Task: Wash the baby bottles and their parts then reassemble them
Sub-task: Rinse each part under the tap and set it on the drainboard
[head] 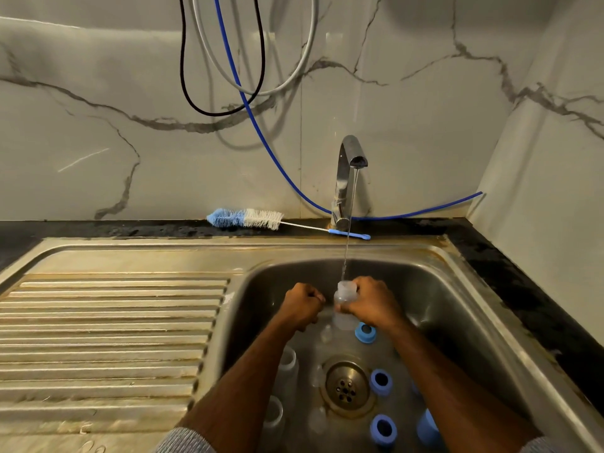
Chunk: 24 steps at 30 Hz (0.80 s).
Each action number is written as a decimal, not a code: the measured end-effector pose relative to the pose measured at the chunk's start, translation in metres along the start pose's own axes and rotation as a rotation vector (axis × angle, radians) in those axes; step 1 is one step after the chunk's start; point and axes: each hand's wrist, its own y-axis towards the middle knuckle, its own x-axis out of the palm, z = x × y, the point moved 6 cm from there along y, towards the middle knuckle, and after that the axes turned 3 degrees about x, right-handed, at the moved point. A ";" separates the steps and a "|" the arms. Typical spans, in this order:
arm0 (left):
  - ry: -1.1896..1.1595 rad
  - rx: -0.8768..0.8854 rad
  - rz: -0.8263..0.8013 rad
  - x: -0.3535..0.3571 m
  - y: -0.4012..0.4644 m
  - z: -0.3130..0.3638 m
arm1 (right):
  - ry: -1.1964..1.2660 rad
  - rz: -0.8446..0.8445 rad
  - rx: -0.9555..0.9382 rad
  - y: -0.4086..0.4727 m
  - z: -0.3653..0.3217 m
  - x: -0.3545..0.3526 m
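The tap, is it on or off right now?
On. A thin stream falls from the tap onto the open top of the bottle held upright by the right hand over the sink.

home kitchen | steel sink w/ drainboard | tap | marble-look wall

Both forearms are bare from the left hand and the right hand back to the sleeves. Behind each forearm sits a pushed-up grey sleeve cuff of ribbed knit fabric.
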 end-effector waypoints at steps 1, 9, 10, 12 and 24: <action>-0.002 0.001 0.001 0.000 0.000 0.000 | -0.017 0.030 -0.007 0.000 -0.001 -0.001; 0.019 0.013 -0.011 0.002 0.000 0.000 | -0.007 0.061 -0.038 0.001 -0.008 0.002; 0.021 0.014 -0.014 0.002 0.000 0.000 | -0.014 0.065 -0.027 0.000 -0.007 0.003; 0.011 0.011 -0.012 0.003 0.001 -0.002 | -0.067 0.130 -0.015 0.000 -0.007 -0.003; -0.653 0.040 -0.100 0.006 -0.003 0.012 | 0.590 0.030 -0.195 -0.008 -0.019 -0.013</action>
